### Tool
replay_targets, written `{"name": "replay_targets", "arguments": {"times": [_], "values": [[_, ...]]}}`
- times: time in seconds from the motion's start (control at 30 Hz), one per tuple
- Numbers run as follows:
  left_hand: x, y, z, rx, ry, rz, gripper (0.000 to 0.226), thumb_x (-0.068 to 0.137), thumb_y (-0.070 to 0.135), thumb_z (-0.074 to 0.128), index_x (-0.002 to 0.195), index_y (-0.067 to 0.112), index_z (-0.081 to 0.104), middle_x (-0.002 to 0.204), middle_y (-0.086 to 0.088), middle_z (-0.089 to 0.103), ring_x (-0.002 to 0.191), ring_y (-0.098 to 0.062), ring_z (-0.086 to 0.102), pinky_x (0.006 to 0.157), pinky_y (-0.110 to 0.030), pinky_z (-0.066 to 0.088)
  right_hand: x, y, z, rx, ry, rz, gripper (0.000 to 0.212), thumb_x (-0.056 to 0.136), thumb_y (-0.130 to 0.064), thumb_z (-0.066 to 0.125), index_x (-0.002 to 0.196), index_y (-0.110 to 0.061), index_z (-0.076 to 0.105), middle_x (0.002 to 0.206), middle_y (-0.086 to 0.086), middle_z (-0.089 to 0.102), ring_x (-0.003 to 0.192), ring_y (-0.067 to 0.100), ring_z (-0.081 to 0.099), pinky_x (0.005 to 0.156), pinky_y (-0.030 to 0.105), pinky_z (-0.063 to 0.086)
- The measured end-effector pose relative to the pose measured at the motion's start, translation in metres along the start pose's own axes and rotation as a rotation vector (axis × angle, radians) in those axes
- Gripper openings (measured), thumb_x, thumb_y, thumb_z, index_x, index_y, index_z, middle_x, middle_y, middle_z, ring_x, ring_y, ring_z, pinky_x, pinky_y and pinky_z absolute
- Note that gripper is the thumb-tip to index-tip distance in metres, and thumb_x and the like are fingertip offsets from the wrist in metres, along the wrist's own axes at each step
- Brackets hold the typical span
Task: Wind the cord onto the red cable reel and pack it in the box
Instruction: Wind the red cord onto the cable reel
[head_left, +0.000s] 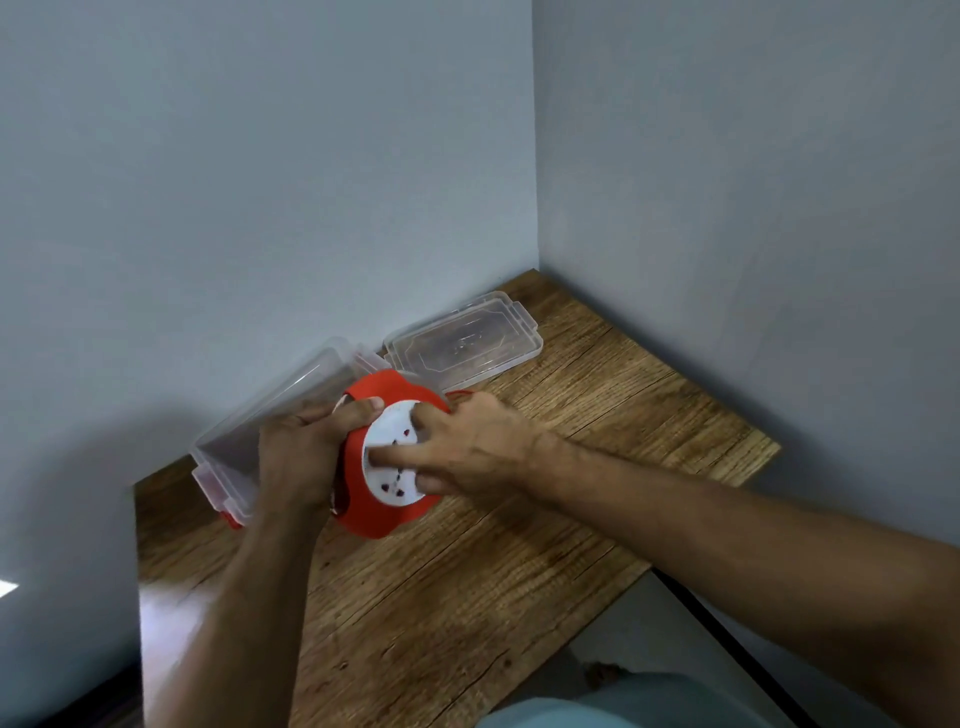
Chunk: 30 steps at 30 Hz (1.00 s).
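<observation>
The left hand (296, 457) closes its grip around the red cable reel (387, 460), steadying it above the worktop (519, 545). The right hand (467, 447) spreads fingers on the white face, likely to turn it. Behind the grip, the box (260, 421) lies open.

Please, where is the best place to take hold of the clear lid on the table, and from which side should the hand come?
Probably by a long edge, pinched from above. The clear lid lies flat on the wooden table, apart from the clear box, and its raised rim gives purchase. The wall is close behind it, so come from the near, open side.
</observation>
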<state>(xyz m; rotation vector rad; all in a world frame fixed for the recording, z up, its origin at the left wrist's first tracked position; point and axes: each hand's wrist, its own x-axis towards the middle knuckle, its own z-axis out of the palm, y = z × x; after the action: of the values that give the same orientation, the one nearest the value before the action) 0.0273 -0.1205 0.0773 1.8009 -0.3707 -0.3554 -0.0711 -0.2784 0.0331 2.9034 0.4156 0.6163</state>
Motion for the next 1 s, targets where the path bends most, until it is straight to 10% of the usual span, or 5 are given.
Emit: {"name": "replay_targets", "arguments": {"times": [0.2,0.37,0.47,0.67,1.0], "values": [[-0.006,0.007,0.015,-0.167,0.152,0.062,0.016,0.078,0.028,0.085,0.064,0.033,0.08,0.1,-0.008,0.076,0.093,-0.032,0.076,0.083,-0.053,0.063,0.022,-0.031,-0.026,0.674,0.143,0.952,0.065,0.076,-0.059,0.068,0.126,-0.027,0.042,0.101,0.003,0.069,0.083,0.024,0.066,0.059,0.021,0.041],[-0.01,0.004,0.015,-0.129,0.142,0.2,0.023,0.082,0.026,0.083,0.064,0.039,0.079,0.074,0.02,0.074,0.087,-0.022,0.076,0.077,-0.044,0.062,0.035,-0.041,-0.038,1.71,0.107,1.473,0.047,0.089,-0.055,0.063,0.108,-0.012,0.061,0.072,0.006,0.071,0.042,0.011,0.057,0.038,0.019,0.038],[-0.008,0.001,0.011,-0.2,0.18,0.092,0.009,0.083,0.032,0.081,0.076,0.031,0.076,0.072,0.023,0.076,0.081,-0.016,0.079,0.063,-0.031,0.061,0.026,-0.034,-0.04,1.659,0.026,1.32,0.032,0.095,-0.042,0.062,0.104,-0.011,0.062,0.075,0.009,0.074,0.045,0.014,0.061,0.041,0.024,0.045],[0.004,-0.001,-0.005,-0.246,0.102,-0.155,0.011,0.078,0.035,0.085,0.08,0.025,0.079,0.081,0.002,0.083,0.085,-0.032,0.079,0.08,-0.05,0.062,-0.006,-0.004,-0.025,0.198,-0.026,0.209,0.048,0.093,-0.027,0.063,0.138,-0.028,0.047,0.132,0.017,0.055,0.083,0.033,0.068,0.06,0.043,0.06],[0.013,0.011,-0.01,0.002,-0.115,-0.149,0.017,0.081,0.03,0.083,0.087,0.015,0.078,0.073,-0.004,0.081,0.069,-0.033,0.079,0.062,-0.04,0.062,0.006,0.019,-0.022,-0.115,-0.218,-0.304,0.077,0.085,-0.045,0.072,0.148,-0.045,0.028,0.138,0.018,0.042,0.075,0.034,0.068,0.053,0.043,0.06]]}}
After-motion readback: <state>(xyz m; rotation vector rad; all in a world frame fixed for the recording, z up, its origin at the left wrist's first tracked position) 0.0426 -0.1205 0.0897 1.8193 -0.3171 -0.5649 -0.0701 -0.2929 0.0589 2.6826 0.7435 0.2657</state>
